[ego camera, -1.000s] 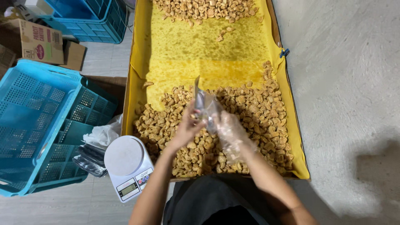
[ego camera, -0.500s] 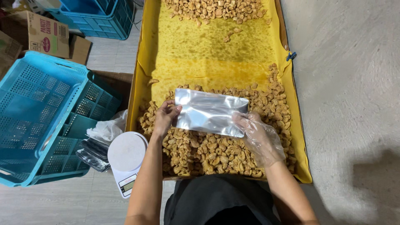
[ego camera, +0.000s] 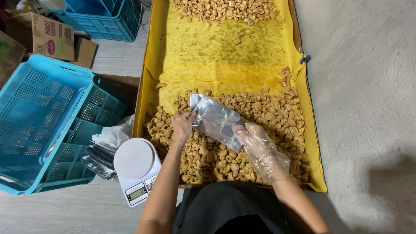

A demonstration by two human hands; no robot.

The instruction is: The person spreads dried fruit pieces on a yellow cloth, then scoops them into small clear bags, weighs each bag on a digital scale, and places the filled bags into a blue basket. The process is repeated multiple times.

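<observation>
Clear plastic bag (ego camera: 215,121) between bare left hand (ego camera: 182,125) and gloved right hand (ego camera: 255,143), above fried snack pieces (ego camera: 260,117) in yellow-lined tray (ego camera: 149,78)

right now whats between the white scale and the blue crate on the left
In the head view, a crumpled white plastic bag and a stack of silvery pouches lie between the white scale and the blue crate.

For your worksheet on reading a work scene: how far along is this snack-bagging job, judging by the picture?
Done: nothing bagged shows. In hand: the bare left hand and the gloved right hand hold a clear bag, apparently empty, over the fried pieces. Left: filling it; the white scale is bare and the yellow-lined tray holds many pieces.
</observation>
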